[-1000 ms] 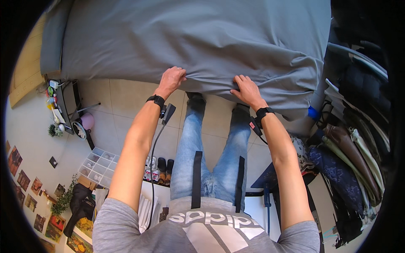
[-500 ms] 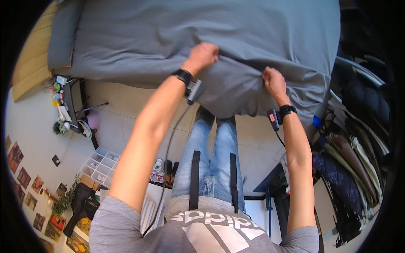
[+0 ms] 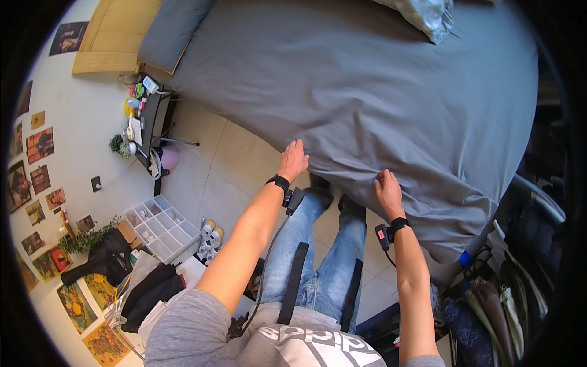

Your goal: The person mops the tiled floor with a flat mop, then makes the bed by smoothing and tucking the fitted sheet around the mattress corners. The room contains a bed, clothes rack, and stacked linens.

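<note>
The creased grey sheet (image 3: 367, 92) spread ahead, a grey pillow (image 3: 177, 33) and patterned bundle (image 3: 422, 15) on top; clothes (image 3: 489, 306) crowded the lower right. Since half a second ago, the left hand (image 3: 294, 161) had drawn back to the sheet's near edge; the right hand (image 3: 389, 194) met its folds. Whether either grip was closed, I couldn't tell. A divided box (image 3: 164, 244) held small, indistinct items.
</note>
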The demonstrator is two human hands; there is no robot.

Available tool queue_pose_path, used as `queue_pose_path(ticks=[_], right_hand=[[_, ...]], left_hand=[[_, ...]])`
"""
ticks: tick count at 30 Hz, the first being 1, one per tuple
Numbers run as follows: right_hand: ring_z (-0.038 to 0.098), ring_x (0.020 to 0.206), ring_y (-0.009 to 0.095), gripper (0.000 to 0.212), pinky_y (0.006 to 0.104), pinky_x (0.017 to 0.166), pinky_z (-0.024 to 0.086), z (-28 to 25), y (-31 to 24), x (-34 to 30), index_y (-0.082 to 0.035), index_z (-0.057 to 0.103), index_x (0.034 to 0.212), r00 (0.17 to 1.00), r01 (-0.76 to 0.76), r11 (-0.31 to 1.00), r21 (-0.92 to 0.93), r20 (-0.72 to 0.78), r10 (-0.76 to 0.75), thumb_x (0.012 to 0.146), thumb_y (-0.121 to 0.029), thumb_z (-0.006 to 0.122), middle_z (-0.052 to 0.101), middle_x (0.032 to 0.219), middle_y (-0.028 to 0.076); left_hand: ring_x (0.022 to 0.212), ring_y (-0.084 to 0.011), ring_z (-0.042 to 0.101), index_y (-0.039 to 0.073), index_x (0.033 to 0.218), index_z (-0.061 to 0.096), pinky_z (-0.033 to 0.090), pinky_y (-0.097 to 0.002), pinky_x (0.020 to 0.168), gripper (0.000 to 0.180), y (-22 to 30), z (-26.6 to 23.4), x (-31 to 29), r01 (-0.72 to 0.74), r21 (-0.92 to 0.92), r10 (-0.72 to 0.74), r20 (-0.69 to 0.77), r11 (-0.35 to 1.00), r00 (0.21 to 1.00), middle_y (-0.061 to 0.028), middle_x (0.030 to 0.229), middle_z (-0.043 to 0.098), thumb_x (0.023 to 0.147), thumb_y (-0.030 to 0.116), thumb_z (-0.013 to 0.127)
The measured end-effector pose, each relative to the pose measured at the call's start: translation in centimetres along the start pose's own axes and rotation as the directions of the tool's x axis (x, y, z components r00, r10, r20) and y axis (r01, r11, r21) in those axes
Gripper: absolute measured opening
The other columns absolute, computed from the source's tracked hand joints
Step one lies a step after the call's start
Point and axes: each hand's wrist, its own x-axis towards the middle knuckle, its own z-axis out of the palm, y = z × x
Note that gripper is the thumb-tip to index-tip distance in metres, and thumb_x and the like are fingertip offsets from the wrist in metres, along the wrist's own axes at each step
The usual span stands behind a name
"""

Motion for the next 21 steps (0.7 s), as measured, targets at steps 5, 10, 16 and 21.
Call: queue_pose_path(ticks=[5, 10, 16, 21], right_hand=[[0.063, 0.085, 0.038, 0.031, 0.0488, 0.074, 0.050, 2.8, -6.6, 5.8, -0.001, 0.056, 0.095, 0.998, -0.058, 0.998, 0.001, 0.015, 0.058, 0.089, -0.029, 0.066, 0.064, 0.090, 0.018], [0.067, 0.090, 0.044, 0.058, 0.0495, 0.082, 0.052, 6.8, -13.0, 12.0, 0.001, 0.071, 0.087, 0.954, -0.292, 0.953, -0.077, 0.043, 0.296, 0.084, -0.057, 0.065, 0.070, 0.089, 0.026], [0.066, 0.091, 0.045, 0.057, 0.0505, 0.082, 0.051, 11.5, -17.2, 16.0, 0.003, 0.071, 0.086, 0.923, -0.384, 0.921, -0.068, -0.058, 0.381, 0.086, -0.054, 0.063, 0.069, 0.090, 0.027], [0.065, 0.095, 0.045, 0.059, 0.0499, 0.084, 0.051, 11.5, -20.6, 17.4, 0.002, 0.071, 0.087, 0.858, -0.514, 0.858, -0.017, 0.011, 0.514, 0.085, -0.057, 0.063, 0.069, 0.092, 0.027]], left_hand=[[0.115, -0.0390, 0.054, 0.001, 0.115, 0.047, 0.048, -0.0492, 0.094, 0.042, -2.1, -3.4, 3.7, 0.202, -0.051, -0.204, -0.046, 0.978, 0.978, -0.0204, 0.120, 0.054, 0.085, 0.020, 0.071], [0.109, -0.0360, 0.056, 0.002, 0.116, 0.048, 0.050, -0.0479, 0.088, 0.050, -6.4, -7.6, 8.6, 0.258, -0.064, -0.265, -0.172, 0.964, 0.949, -0.0183, 0.115, 0.054, 0.082, 0.025, 0.077], [0.108, -0.0331, 0.053, 0.006, 0.121, 0.050, 0.047, -0.0458, 0.087, 0.066, -12.2, -12.6, 14.0, -0.012, 0.061, 0.031, -0.328, 0.998, 0.944, -0.0125, 0.113, 0.052, 0.072, 0.034, 0.084], [0.107, -0.0302, 0.054, 0.009, 0.111, 0.054, 0.045, -0.0459, 0.083, 0.051, -14.2, -14.1, 17.1, -0.099, 0.065, 0.109, -0.176, 0.993, 0.978, -0.0097, 0.110, 0.054, 0.074, 0.032, 0.082]])
